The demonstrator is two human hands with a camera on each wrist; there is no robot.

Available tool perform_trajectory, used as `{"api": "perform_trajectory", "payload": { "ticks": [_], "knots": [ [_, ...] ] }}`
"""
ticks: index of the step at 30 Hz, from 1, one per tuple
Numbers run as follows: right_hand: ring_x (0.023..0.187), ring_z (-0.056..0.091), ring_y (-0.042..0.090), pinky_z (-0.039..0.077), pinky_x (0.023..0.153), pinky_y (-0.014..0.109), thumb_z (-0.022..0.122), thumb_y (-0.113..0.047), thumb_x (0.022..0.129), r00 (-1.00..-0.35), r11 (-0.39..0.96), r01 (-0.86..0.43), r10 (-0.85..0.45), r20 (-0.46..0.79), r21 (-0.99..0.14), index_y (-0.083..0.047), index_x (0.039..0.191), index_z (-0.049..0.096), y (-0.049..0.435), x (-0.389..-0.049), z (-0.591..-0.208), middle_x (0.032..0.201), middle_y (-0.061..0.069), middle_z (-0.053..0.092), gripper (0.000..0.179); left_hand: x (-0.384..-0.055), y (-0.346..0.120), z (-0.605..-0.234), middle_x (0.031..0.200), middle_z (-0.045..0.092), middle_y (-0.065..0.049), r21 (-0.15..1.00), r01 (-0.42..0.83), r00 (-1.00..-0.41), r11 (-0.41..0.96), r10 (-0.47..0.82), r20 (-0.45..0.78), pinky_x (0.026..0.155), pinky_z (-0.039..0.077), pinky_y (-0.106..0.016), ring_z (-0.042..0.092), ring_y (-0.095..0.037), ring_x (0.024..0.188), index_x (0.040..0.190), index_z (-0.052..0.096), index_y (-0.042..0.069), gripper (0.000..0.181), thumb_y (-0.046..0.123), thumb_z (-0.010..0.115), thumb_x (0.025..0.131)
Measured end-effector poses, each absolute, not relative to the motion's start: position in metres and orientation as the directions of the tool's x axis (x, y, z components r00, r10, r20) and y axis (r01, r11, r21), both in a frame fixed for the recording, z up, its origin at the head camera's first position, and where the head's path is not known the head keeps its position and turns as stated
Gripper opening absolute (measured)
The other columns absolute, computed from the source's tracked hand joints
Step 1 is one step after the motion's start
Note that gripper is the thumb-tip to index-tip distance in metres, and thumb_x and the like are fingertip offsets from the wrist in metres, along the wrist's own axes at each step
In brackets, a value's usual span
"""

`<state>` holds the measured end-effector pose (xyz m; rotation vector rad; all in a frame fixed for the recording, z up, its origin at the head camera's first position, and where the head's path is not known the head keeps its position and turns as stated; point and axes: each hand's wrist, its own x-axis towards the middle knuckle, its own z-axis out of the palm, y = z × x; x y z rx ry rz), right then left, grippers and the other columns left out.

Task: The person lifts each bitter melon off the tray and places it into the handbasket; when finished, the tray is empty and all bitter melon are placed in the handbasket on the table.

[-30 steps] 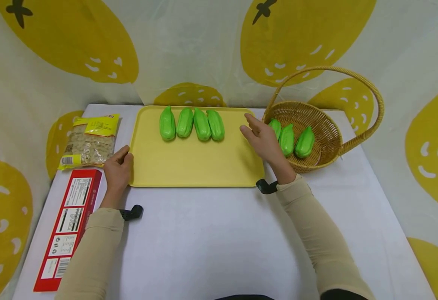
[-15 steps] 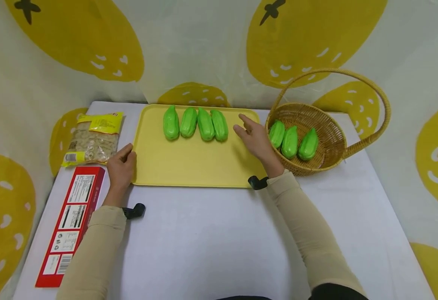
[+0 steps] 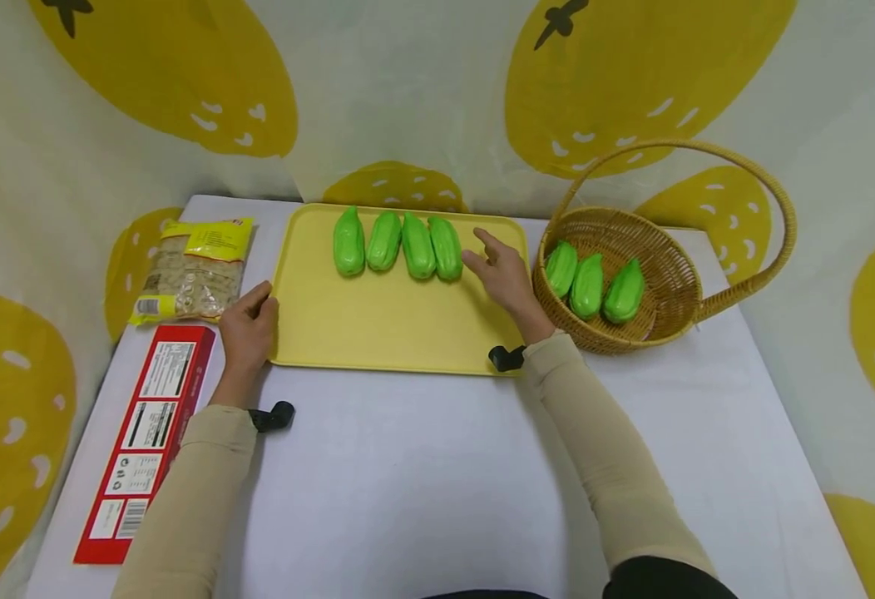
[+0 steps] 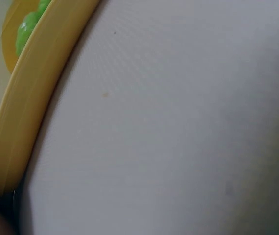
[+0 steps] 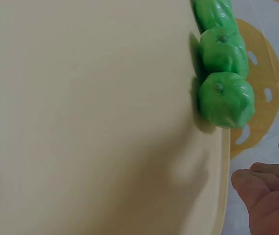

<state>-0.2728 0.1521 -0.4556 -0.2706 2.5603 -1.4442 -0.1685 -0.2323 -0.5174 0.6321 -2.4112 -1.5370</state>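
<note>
My left hand (image 3: 250,326) holds the left rim of a yellow rectangular tray (image 3: 378,333) lying on the white table. In the left wrist view, parts of that hand show at the rim's lower end. Several glossy green ridged gourd-like vegetables (image 3: 383,241) lie in a row along the tray's far side. My right hand (image 3: 501,270) hovers over the tray's right part, fingers spread and nothing in them, its fingertips just right of the row's last vegetable (image 5: 226,100). Three similar green vegetables (image 3: 586,285) sit in a wicker basket (image 3: 665,249) right of that hand.
The basket's tall arched handle (image 3: 767,279) leans out to the right. Left of the tray lie a yellow-and-clear food bag (image 3: 201,270) and a long red box (image 3: 145,441). A lemon-print cloth (image 3: 400,100) hangs behind the table.
My right hand has moved left, away from the basket and closer to the row of vegetables. My left hand stays at the tray's rim. The head view has shifted slightly.
</note>
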Motion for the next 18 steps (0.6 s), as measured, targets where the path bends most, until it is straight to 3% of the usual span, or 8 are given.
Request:
{"api": "perform_trajectory", "payload": {
  "ticks": [18],
  "knots": [
    [0.154,0.032,0.033,0.038,0.123,0.049,0.059,-0.040,0.103,-0.972,0.493,-0.044,-0.222,-0.077,-0.869,-0.017,0.161,0.033,0.122,-0.288,-0.484,0.166,0.014,0.034,0.067,-0.169,-0.232,-0.520,0.150,0.057,-0.007,0.904,-0.221,-0.884,0.365,-0.467,-0.027,0.120,0.041,-0.037,0.050,-0.020,0.143,0.144,0.058,0.012,0.039,0.018,0.056,0.105]
  ]
}}
